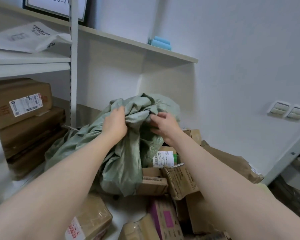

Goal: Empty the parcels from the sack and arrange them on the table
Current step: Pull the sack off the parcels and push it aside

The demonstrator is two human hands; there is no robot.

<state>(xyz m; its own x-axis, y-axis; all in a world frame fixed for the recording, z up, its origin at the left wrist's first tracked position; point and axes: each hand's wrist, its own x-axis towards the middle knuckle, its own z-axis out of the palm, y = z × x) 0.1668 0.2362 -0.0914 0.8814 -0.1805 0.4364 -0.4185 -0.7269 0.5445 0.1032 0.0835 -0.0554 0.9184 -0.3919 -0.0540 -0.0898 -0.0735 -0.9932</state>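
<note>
A crumpled pale green woven sack (125, 158) stands bunched up in the middle of the white table (128, 208). My left hand (115, 124) grips a fold of its cloth near the top. My right hand (164, 124) pinches the bunched cloth just to the right of that. Cardboard parcels lie heaped against the sack's right side, among them a labelled box (164, 158), a taped brown box (153, 185) and a box with a pink panel (166, 220). Another taped parcel (92, 220) lies at the front left. The sack's inside is hidden.
Stacked brown boxes (22, 118) fill the shelf on the left, with white mailer bags (29, 37) on the shelf above. Blue rolls (160, 42) sit on a wall shelf. A large brown paper parcel (232, 161) leans at the right by the wall switches (287, 110).
</note>
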